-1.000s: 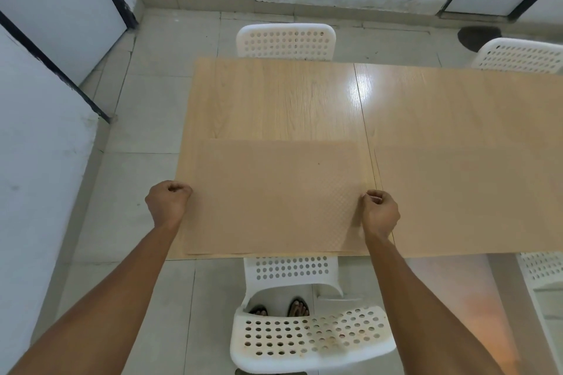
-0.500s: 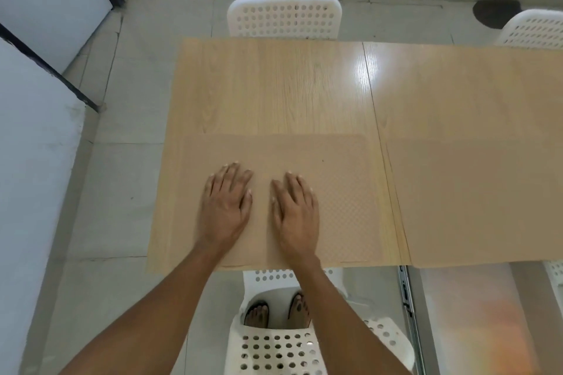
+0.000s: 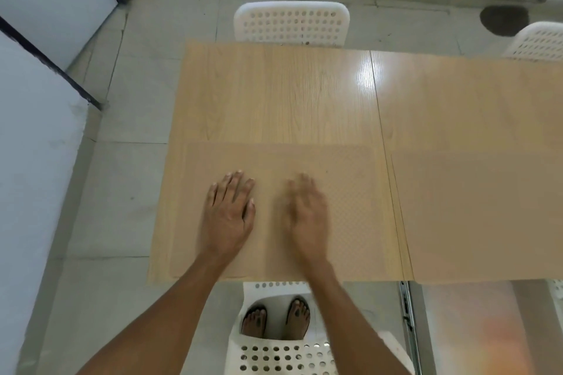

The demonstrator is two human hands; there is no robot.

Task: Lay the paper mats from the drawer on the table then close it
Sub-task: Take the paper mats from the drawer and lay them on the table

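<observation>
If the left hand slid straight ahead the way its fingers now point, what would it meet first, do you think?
The left hand lies flat on the near paper mat, fingers pointing slightly right of straight ahead. It would first cross the mat's far edge onto bare table; beyond, only the white chair, apparently off the table's far edge.

No readable text, labels, brands, numbers or signs on any visible surface.

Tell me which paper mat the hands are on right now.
The left mat, lying on the table's left half. Both the left hand and right hand lie flat on it; the right mat is untouched.
</observation>
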